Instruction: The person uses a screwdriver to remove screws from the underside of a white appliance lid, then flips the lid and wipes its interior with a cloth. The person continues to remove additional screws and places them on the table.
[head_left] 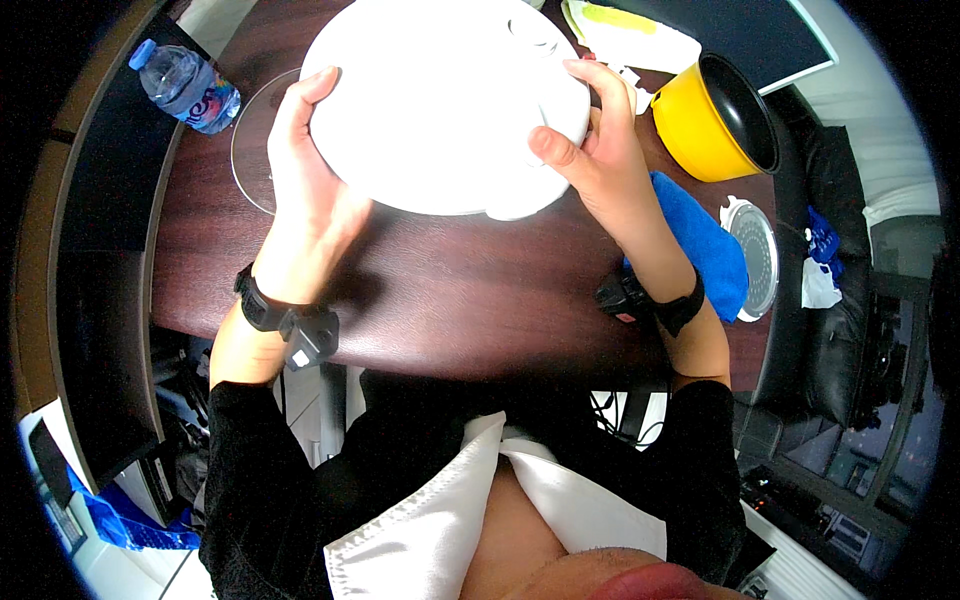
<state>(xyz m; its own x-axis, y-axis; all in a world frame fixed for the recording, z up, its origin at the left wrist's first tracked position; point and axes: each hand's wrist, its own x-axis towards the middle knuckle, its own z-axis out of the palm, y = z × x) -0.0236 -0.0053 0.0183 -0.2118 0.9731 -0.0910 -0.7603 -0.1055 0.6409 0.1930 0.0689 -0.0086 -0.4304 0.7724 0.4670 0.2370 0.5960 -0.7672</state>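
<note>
A large, bright white rounded appliance is raised between my hands at the far middle of the table. Glare washes out most of its surface, so its exact kind is unclear. My left hand grips its left side, thumb on the near face. On the right side, my right hand holds it, with the thumb pressed on the front and the fingers around the edge. Partly behind my left hand lies a clear round lid with a thin rim. A blue cloth lies beside my right forearm.
A yellow pot with a black inside lies tilted at the far right. Near the blue cloth is a round grey-and-white lid. A water bottle is at the far left. A white-and-yellow packet and a dark screen are at the back.
</note>
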